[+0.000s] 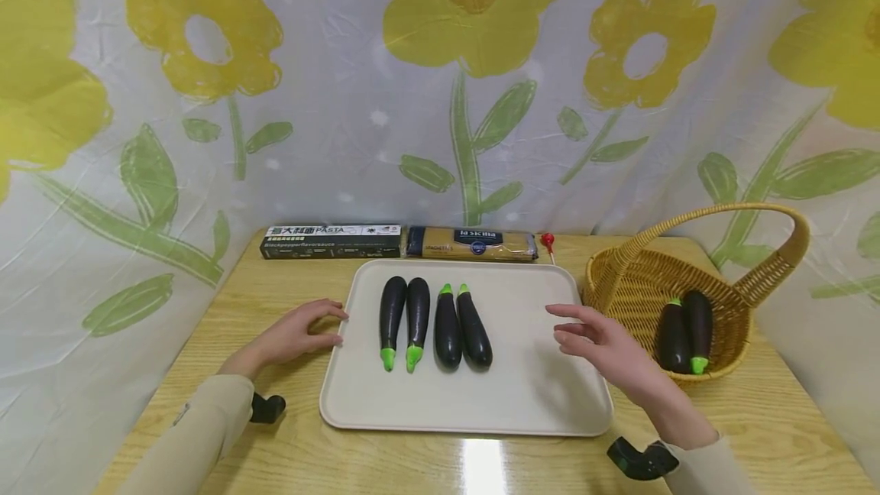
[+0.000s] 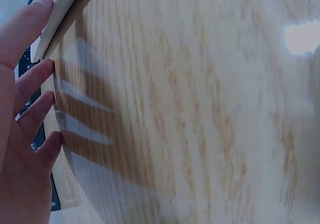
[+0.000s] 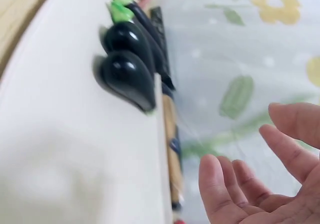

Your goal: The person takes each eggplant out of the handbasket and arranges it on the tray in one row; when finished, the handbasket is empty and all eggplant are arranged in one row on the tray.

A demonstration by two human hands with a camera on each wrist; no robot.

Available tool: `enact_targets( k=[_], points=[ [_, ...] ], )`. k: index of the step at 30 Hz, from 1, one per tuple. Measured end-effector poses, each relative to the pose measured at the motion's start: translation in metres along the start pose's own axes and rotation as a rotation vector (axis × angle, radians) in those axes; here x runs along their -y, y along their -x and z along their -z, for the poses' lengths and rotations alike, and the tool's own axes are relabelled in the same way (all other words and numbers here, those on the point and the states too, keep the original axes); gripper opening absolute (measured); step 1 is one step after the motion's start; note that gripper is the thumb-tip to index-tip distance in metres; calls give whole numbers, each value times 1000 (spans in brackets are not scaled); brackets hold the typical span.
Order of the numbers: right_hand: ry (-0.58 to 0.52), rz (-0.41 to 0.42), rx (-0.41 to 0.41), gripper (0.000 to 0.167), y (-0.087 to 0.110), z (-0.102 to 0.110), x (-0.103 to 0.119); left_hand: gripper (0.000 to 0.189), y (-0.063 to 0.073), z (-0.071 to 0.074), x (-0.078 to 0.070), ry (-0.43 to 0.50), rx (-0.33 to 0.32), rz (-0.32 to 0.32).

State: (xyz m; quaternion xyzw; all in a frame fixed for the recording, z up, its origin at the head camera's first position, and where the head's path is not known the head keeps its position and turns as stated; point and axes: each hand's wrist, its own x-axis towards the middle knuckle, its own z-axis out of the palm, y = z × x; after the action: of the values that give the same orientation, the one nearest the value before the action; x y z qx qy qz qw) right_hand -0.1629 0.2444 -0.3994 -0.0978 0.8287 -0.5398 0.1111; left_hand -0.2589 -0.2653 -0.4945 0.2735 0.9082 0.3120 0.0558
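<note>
Several dark eggplants lie side by side on a white tray point(image 1: 522, 411). The two left ones, such as the outer eggplant point(image 1: 393, 312), have their green stems toward the front; the two right ones, such as the inner eggplant point(image 1: 448, 331), have stems toward the back. My left hand point(image 1: 296, 334) is at the tray's left edge with fingers loosely bent, holding nothing. In the left wrist view its fingers point(image 2: 37, 78) are beside the tray rim point(image 2: 60, 13). My right hand point(image 1: 605, 346) hovers over the tray's right side, fingers relaxed, nothing in it.
A wicker basket point(image 1: 626, 281) with a tall handle stands at the right, two eggplants point(image 1: 699, 327) inside. Behind the tray are a black-and-white pasta box point(image 1: 331, 241), a spaghetti packet point(image 1: 470, 244) and a red lollipop point(image 1: 548, 240). A flowered curtain point(image 1: 344, 136) backs the wooden table point(image 1: 296, 449).
</note>
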Motion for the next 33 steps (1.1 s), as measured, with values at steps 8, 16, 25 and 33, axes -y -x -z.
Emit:
enact_targets(
  k=[8,16,25,33],
  points=[
    [95,0,-108,53,25,44,-1,40,2,1,0,7,-4,-5],
    [227,-29,-219,61,27,90,-12,39,3,3,0,3,-3,5],
    [197,-82,-280,70,16,133,-35,40,2,4,-2,0,-8,-7],
    [251,-216,-314,74,4,158,-44,41,0,5,-2,7,-13,-6]
  ],
)
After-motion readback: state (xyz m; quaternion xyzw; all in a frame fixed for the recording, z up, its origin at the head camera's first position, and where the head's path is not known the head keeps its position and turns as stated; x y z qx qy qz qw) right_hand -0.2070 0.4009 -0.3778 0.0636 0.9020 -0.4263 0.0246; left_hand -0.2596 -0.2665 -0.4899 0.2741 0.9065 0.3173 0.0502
